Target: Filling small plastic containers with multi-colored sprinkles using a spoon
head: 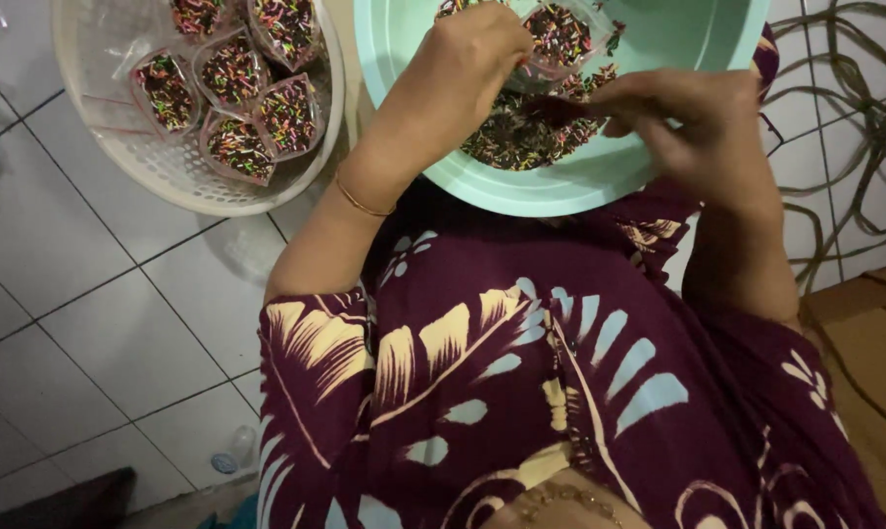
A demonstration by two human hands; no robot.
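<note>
While the white tiled floor [90, 323] takes up most of the left side, a person in a maroon dress with cream and pale blue leaf print [521, 392] fills the lower middle of the head view. Above the lap rests a mint green basin [561, 191], holding a heap of dark, multicoloured sprinkles [521, 142]. To its left, just beside it on the floor, stands a white plastic basket [169, 171] with a perforated wall, and several small clear bags filled with sprinkles [237, 108] lie packed together inside it. Coiled cord [855, 98] lies on the tiles at the far right, next to a brown mat [874, 343].

Over the basin, the left hand [472, 49] is curled closed around a small clear bag [561, 44] partly filled with sprinkles, gripping it at the rim. A thin gold bracelet [363, 204] circles that wrist. The right hand [659, 113] hovers just above the heap with fingers pinched together; it is blurred, so whatever it pinches cannot be made out.
</note>
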